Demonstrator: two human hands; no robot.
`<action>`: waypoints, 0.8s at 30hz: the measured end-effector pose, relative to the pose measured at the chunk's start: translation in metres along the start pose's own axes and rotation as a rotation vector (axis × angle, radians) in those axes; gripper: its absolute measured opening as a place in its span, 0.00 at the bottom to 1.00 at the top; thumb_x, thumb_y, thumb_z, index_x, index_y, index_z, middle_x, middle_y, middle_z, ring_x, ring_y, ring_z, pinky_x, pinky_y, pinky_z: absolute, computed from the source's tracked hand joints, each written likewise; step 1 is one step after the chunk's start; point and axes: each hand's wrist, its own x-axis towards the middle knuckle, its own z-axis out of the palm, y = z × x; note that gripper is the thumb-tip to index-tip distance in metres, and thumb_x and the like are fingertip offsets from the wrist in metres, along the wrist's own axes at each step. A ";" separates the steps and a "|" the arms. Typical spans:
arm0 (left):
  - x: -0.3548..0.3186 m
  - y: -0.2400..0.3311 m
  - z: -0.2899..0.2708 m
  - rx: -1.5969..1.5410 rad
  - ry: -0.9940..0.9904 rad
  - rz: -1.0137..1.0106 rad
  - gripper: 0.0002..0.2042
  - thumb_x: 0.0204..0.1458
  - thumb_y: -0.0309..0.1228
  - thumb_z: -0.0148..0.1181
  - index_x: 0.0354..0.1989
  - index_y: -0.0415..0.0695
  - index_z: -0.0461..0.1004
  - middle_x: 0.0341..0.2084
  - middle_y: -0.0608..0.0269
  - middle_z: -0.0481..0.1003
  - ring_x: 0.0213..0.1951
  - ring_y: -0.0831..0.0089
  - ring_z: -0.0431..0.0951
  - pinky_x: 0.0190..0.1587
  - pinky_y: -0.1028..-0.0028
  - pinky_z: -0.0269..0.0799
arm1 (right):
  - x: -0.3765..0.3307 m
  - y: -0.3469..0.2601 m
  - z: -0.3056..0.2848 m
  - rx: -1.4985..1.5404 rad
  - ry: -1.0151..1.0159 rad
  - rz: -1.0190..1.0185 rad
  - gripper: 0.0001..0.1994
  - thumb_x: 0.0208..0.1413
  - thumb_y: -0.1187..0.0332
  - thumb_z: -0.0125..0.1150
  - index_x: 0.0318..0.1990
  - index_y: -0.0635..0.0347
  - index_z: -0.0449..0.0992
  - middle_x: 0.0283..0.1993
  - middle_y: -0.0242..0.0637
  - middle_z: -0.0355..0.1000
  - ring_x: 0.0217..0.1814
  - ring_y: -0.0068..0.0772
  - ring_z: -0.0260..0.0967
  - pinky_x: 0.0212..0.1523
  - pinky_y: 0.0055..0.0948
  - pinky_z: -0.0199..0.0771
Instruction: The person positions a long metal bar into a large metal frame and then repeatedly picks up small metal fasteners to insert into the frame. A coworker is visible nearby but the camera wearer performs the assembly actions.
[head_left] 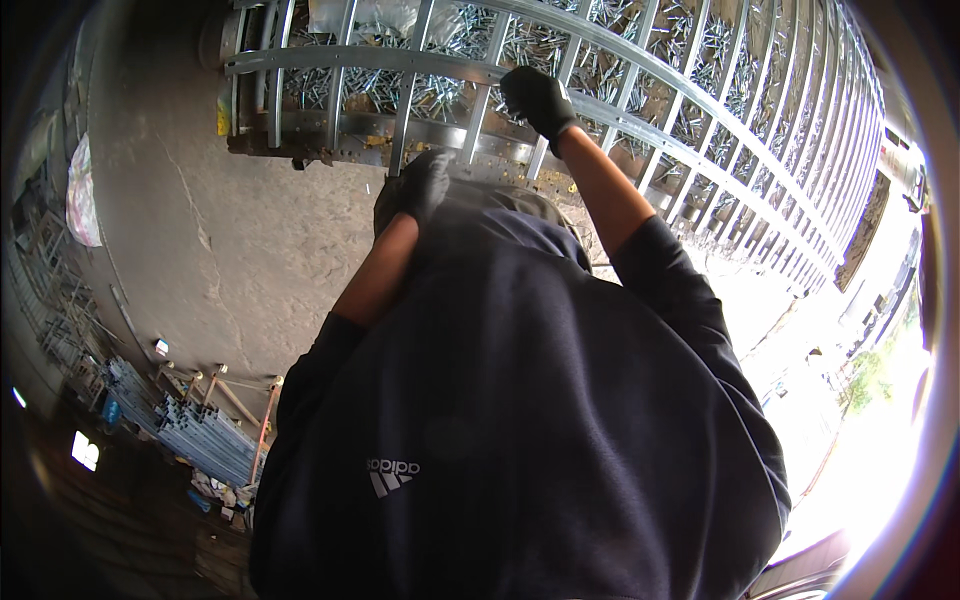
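Note:
A long metal frame [445, 65] with curved rails and many flat cross bars lies over the work surface in front of me. My left hand [420, 185], in a black glove, is closed at the near end of a cross bar [404, 120]; its fingertips are partly hidden. My right hand [540, 104], also in a black glove, is curled against the middle rail, where a cross bar meets it. Whatever is in its fingers is too small or hidden to tell. Many small shiny metal pins [435, 97], perhaps screws or rivets, lie scattered beneath the frame.
The bench edge [330, 150] runs just ahead of my body. Concrete floor [270, 240] shows to the left. A stack of metal profiles [210, 435] sits at lower left beside thin upright posts [268, 420]. A whitish sack [82, 195] is at far left. Bright daylight enters from the right.

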 end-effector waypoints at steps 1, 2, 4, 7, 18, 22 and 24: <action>0.007 -0.010 -0.005 0.221 0.072 0.116 0.13 0.65 0.36 0.53 0.45 0.41 0.79 0.30 0.68 0.78 0.30 0.82 0.75 0.29 0.79 0.68 | 0.012 0.007 0.001 -0.120 0.003 -0.103 0.04 0.59 0.73 0.59 0.39 0.59 0.79 0.35 0.40 0.76 0.33 0.35 0.78 0.35 0.30 0.78; 0.013 -0.018 -0.009 0.324 0.080 0.188 0.13 0.65 0.37 0.53 0.44 0.41 0.79 0.29 0.69 0.78 0.31 0.81 0.75 0.30 0.79 0.68 | 0.021 0.014 0.001 -0.234 -0.015 -0.123 0.05 0.58 0.73 0.58 0.39 0.59 0.79 0.35 0.41 0.76 0.34 0.38 0.78 0.35 0.31 0.78; 0.021 -0.029 -0.011 0.289 0.031 0.203 0.13 0.65 0.37 0.54 0.44 0.41 0.79 0.28 0.70 0.77 0.29 0.81 0.73 0.31 0.77 0.69 | 0.038 0.029 0.002 -0.266 -0.049 -0.129 0.06 0.57 0.73 0.57 0.40 0.60 0.79 0.36 0.44 0.76 0.35 0.43 0.77 0.36 0.34 0.78; 0.024 -0.034 -0.005 0.088 -0.069 -0.009 0.12 0.64 0.38 0.55 0.44 0.42 0.79 0.27 0.70 0.76 0.28 0.81 0.71 0.31 0.76 0.70 | 0.050 0.047 0.005 -0.287 -0.072 -0.094 0.07 0.59 0.69 0.55 0.42 0.58 0.76 0.35 0.45 0.75 0.36 0.47 0.76 0.37 0.35 0.76; 0.035 -0.042 0.009 0.119 -0.033 0.104 0.06 0.64 0.34 0.58 0.43 0.47 0.77 0.19 0.77 0.66 0.15 0.86 0.61 0.17 0.80 0.54 | 0.042 -0.024 0.001 -0.696 -0.078 0.170 0.18 0.62 0.52 0.48 0.57 0.41 0.69 0.46 0.50 0.78 0.49 0.58 0.76 0.51 0.48 0.73; 0.035 -0.048 0.000 0.322 -0.056 0.298 0.06 0.64 0.34 0.59 0.38 0.47 0.76 0.17 0.76 0.65 0.15 0.86 0.62 0.17 0.80 0.54 | 0.038 -0.056 0.020 -1.079 -0.185 -0.191 0.18 0.67 0.58 0.41 0.54 0.54 0.73 0.46 0.49 0.80 0.48 0.52 0.78 0.52 0.47 0.75; 0.028 -0.044 -0.005 0.316 -0.010 0.221 0.06 0.63 0.34 0.59 0.40 0.46 0.77 0.20 0.74 0.68 0.19 0.83 0.64 0.20 0.78 0.57 | 0.039 -0.064 0.027 -1.077 -0.230 -0.163 0.14 0.66 0.64 0.42 0.50 0.54 0.74 0.45 0.45 0.80 0.47 0.51 0.79 0.48 0.49 0.77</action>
